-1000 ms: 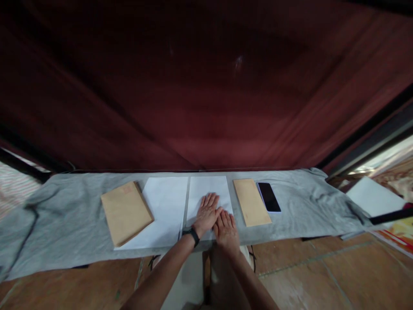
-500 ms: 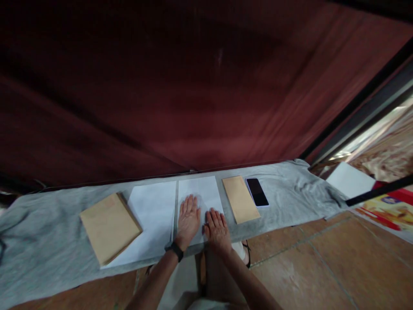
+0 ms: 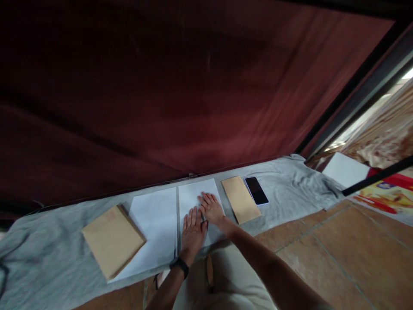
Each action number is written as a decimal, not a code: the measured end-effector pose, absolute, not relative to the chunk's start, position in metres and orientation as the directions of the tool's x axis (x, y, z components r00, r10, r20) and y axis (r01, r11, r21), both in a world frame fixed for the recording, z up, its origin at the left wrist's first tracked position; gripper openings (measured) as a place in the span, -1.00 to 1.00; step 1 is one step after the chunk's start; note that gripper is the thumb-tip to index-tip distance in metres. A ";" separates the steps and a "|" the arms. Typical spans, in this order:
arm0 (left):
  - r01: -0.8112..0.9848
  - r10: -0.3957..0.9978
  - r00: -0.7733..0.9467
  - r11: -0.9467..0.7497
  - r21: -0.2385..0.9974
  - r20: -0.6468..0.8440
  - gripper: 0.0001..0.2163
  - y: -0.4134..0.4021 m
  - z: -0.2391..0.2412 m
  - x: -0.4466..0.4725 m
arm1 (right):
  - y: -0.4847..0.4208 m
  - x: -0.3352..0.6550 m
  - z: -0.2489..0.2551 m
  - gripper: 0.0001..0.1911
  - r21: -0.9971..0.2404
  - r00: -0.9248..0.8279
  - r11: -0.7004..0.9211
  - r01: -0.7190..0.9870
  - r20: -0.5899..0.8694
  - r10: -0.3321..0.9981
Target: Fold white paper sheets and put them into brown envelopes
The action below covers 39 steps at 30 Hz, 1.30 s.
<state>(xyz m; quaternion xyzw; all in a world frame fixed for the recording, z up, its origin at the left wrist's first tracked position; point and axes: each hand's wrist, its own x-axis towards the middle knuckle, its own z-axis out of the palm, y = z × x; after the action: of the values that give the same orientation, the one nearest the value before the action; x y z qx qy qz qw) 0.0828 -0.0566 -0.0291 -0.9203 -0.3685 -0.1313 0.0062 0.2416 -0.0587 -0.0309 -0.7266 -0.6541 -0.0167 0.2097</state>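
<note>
Both palms lie on a white sheet of paper (image 3: 193, 191) in the middle of the grey cloth. My left hand (image 3: 192, 230), with a dark band at the wrist, rests flat on the sheet's near part, fingers stretched out. Slightly farther off and to the right, my right hand (image 3: 211, 207) lies flat across the same sheet, its fingers pointing up and left. The two hands touch or nearly touch. Left of them is a white paper stack (image 3: 155, 228), partly covered by a stack of brown envelopes (image 3: 114, 241). A single brown envelope (image 3: 241, 199) lies to the right.
A smartphone (image 3: 257, 190) lies beside the single envelope. Grey cloth (image 3: 290, 189) covers the long narrow surface, with a dark red panel (image 3: 193, 107) rising behind it. At the right stand a dark frame bar (image 3: 377, 176) and a colourful printed box (image 3: 387, 193).
My right hand has moved away from me and a little left across the sheet. My left hand has slid back towards the near edge. The view has shifted slightly.
</note>
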 end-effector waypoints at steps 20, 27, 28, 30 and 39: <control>0.681 0.684 0.695 -0.725 0.100 0.222 -0.49 -0.058 -0.028 0.081 | -0.159 0.217 -0.044 -0.48 -0.272 0.161 -0.071 0.960 0.323 0.933; 0.671 0.681 0.692 -0.729 0.133 0.239 -0.51 -0.058 -0.026 0.078 | -0.206 0.218 -0.042 -0.48 -0.233 0.156 -0.070 0.970 0.377 0.913; 0.665 0.675 0.698 -0.735 0.133 0.240 -0.51 -0.061 -0.026 0.076 | -0.209 0.218 -0.041 -0.48 -0.232 0.150 -0.063 0.971 0.379 0.913; 0.634 0.644 0.730 -0.763 0.127 0.228 -0.52 -0.072 -0.025 0.069 | -0.211 0.219 -0.041 -0.48 -0.230 0.140 -0.053 0.972 0.384 0.913; 0.543 0.550 0.826 -0.835 0.084 0.124 -0.53 -0.125 -0.025 0.036 | -0.210 0.219 -0.038 -0.48 -0.224 0.140 -0.062 0.973 0.353 0.925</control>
<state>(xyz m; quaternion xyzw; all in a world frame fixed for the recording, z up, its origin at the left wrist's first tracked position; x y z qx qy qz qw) 0.0365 -0.1246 -0.0245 -0.9553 -0.2859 -0.0717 -0.0226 0.2189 -0.2104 -0.0381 -0.7263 -0.6532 -0.0579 0.2061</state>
